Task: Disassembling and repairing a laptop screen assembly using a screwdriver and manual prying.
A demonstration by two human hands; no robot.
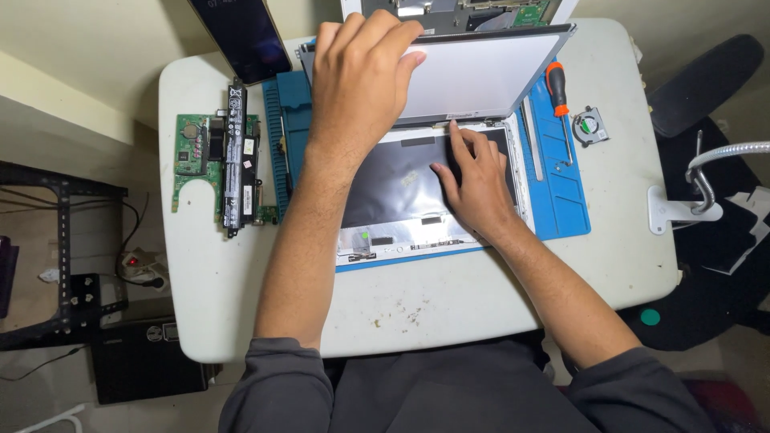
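My left hand [359,76] grips the left top edge of a thin laptop screen panel [481,74], which is tilted up off the white back cover [401,196] lying on a blue work mat [565,200]. My right hand [473,180] rests inside the cover, its fingers spread on the dark lining, with the index finger pointing at the panel's lower edge. Under the lifted panel the cover's inside shows silver foil and a small connector strip.
A green circuit board [188,160] and a long black battery [241,160] lie at the left of the white table [449,305]. An orange-handled screwdriver [557,88] and a small fan [591,126] lie at the right. A lamp clamp [678,210] grips the right edge.
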